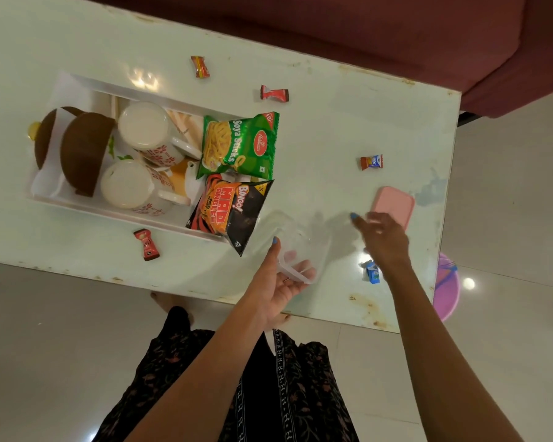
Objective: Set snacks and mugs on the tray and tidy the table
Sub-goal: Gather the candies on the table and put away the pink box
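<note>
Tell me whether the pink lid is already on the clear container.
No. The pink lid lies on the table by itself, while the left hand holds the clear container open-topped.

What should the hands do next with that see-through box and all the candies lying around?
Probably pick up the blue candy beside the right hand and drop it into the clear box that the left hand holds. The mugs and snack packs already sit in the tray, while wrapped candies remain scattered on the table.
</note>
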Demonstrator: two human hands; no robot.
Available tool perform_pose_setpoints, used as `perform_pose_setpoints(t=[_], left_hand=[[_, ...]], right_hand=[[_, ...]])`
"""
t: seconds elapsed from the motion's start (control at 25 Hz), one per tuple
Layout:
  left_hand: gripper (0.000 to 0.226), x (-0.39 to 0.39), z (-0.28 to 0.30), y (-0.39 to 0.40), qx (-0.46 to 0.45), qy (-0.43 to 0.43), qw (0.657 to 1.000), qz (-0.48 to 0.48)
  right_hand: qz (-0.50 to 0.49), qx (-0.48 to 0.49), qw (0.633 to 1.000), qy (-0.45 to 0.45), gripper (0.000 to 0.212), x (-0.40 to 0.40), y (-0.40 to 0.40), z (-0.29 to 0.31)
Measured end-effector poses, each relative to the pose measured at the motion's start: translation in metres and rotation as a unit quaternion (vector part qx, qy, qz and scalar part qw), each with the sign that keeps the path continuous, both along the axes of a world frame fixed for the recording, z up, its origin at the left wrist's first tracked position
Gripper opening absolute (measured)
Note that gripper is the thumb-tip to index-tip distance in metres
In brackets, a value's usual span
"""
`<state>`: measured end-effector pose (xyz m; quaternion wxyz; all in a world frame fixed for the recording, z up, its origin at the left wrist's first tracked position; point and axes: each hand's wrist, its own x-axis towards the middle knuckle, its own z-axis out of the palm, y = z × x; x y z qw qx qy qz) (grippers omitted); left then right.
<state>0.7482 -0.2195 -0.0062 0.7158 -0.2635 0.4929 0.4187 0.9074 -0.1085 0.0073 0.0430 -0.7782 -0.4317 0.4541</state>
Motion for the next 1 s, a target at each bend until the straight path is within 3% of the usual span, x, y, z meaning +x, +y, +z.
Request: perform_pose_setpoints(t=[0.12, 0.32, 0.44, 0.56, 0.64, 0.72, 0.8, 0.92, 1.0], left_hand=[[0.057, 0.003, 0.0, 0.003, 0.002, 0.008, 1.0, 0.008], [0.046, 0.001, -0.005, 0.002, -0.026, 0.047, 0.998, -0.014], [0.026, -0.012, -0.009, -0.012, -0.065, 0.112, 0.992, -0.015], [0.011, -0.035, -0.012, -0.034, -0.114, 0.194, 0.974, -0.011], [0.012, -0.054, -0.016, -0.051, -0.157, 0.313, 0.937, -0.015], [0.017, -0.079, -0.019, -0.064, -0.205, 0.474, 0.854, -0.052], [0.037, -0.108, -0.02, -0.07, -0.215, 0.59, 0.776, -0.066], [0.061, -0.146, -0.027, -0.063, -0.2, 0.679, 0.695, -0.128], [0.066, -0.16, -0.034, -0.055, -0.21, 0.688, 0.67, -0.183]], right_hand=[[0.01, -0.163, 0.975, 0.148, 0.041, -0.023, -0.022, 0.006], [0.053, -0.019, 0.996, 0.066, 0.032, -0.038, -0.023, -0.003], [0.038, -0.011, 0.996, 0.077, 0.035, -0.032, -0.009, -0.006], [0.008, 0.031, 0.999, 0.027, 0.028, -0.008, -0.003, -0.007], [0.038, 0.061, 0.995, -0.069, 0.022, 0.016, -0.009, -0.006], [0.051, 0.044, 0.989, -0.13, 0.022, 0.034, -0.024, -0.009], [0.038, 0.015, 0.989, -0.141, 0.027, 0.043, -0.041, -0.017], [0.075, 0.014, 0.987, -0.139, 0.043, 0.037, -0.063, -0.028], [0.106, 0.034, 0.984, -0.14, 0.04, 0.027, -0.074, -0.035]])
